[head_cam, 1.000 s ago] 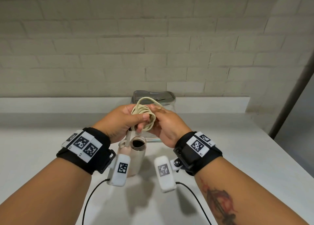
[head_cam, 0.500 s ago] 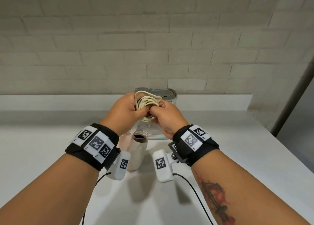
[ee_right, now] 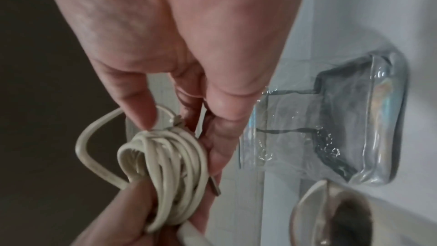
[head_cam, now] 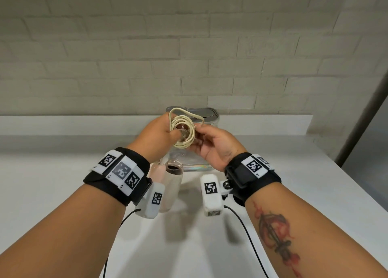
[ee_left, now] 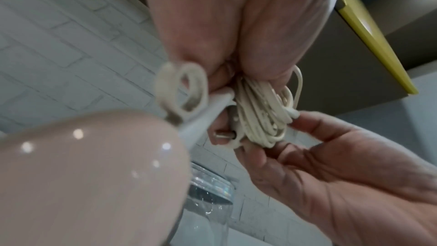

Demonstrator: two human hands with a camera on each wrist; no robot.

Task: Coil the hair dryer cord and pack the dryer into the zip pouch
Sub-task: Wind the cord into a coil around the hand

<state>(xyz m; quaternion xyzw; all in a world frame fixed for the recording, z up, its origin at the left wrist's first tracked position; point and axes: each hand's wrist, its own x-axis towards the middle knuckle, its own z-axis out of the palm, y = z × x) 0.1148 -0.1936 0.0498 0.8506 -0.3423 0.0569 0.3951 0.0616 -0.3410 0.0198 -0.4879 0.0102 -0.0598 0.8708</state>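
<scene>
- The cream, rubbery-looking coiled cord (head_cam: 182, 131) has a smooth, matt sheath.
- The pale pink plastic hair dryer body (ee_left: 89, 175) is glossy, with bright highlights.
- The clear, soft plastic zip pouch (ee_right: 343, 119) is shiny and creased, with an iridescent edge.
- The white countertop (head_cam: 63, 183) looks smooth and matt.
- The pale brick wall (head_cam: 126, 46) looks rough and matt.

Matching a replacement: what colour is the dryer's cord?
Cream, off-white cord; the right wrist view shows it best.
</scene>
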